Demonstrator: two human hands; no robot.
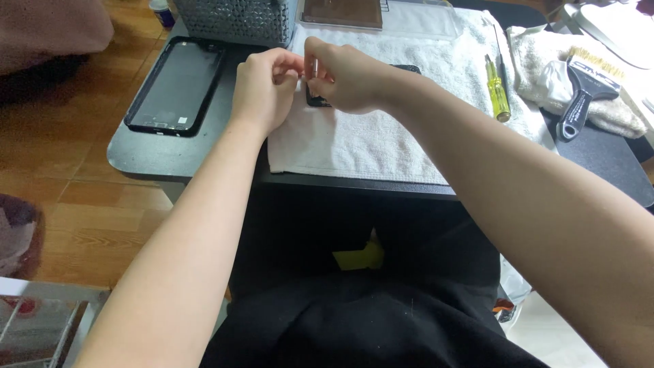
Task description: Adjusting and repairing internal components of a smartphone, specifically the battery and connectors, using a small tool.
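Fingers (294,73) of the left hand (264,87) and right hand (347,76) pinch a small pale part together, held just above a dark phone (407,69) lying on the white towel (361,140), likely as padding. Beyond the towel stands a grey mesh basket (235,20), contents hidden.

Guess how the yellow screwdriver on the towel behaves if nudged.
The yellow screwdriver looks rigid and light. Its rounded handle would probably roll, though the white towel under it likely damps that. Its smooth plastic may be slightly slippery.
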